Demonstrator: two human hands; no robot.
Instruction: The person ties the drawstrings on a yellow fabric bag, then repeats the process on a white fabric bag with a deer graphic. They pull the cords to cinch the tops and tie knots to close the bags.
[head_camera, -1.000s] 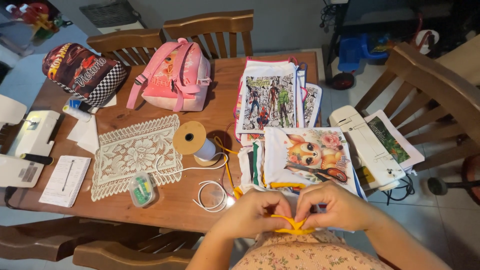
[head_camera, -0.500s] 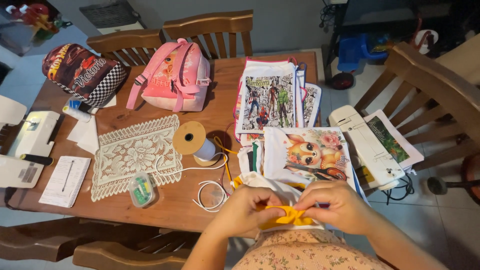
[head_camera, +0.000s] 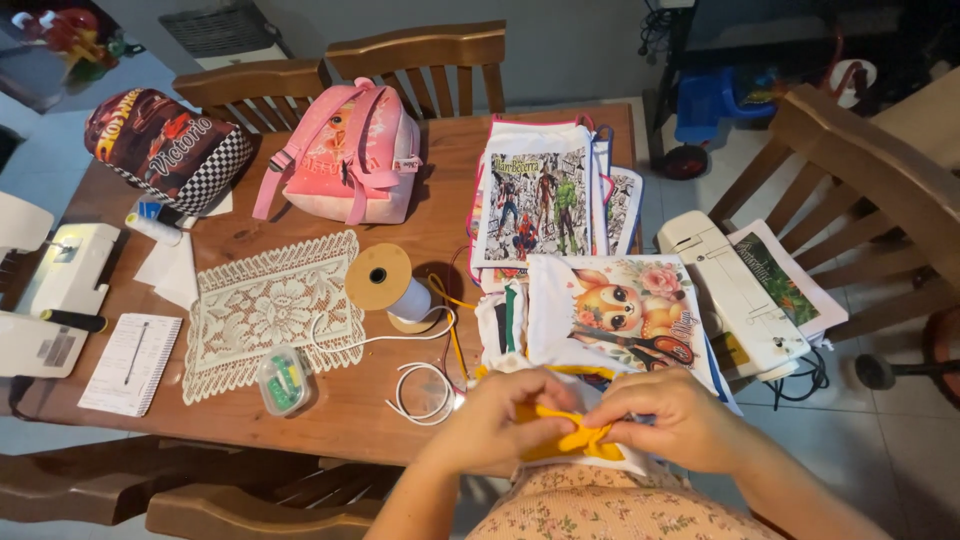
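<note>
Both hands meet at the near table edge over a piece of white fabric (head_camera: 620, 458). My left hand (head_camera: 500, 420) and my right hand (head_camera: 672, 418) pinch a yellow ribbon (head_camera: 572, 435) bunched between their fingers. Just beyond them lies a printed fabric bag with a cartoon animal (head_camera: 615, 305), with scissors (head_camera: 650, 345) resting on it. A loop of white cord (head_camera: 425, 390) lies left of my left hand.
On the wooden table (head_camera: 340, 420) stand a ribbon spool (head_camera: 385, 280), a lace doily (head_camera: 270, 305), a small plastic box (head_camera: 282, 380), a pink backpack (head_camera: 345, 155), a dark backpack (head_camera: 165, 145), printed bags (head_camera: 535, 190) and a notepad (head_camera: 130, 362). Wooden chairs surround it.
My hands have shifted slightly up and closer together, bunching the yellow ribbon tighter between the fingers. Nothing else on the table has moved.
</note>
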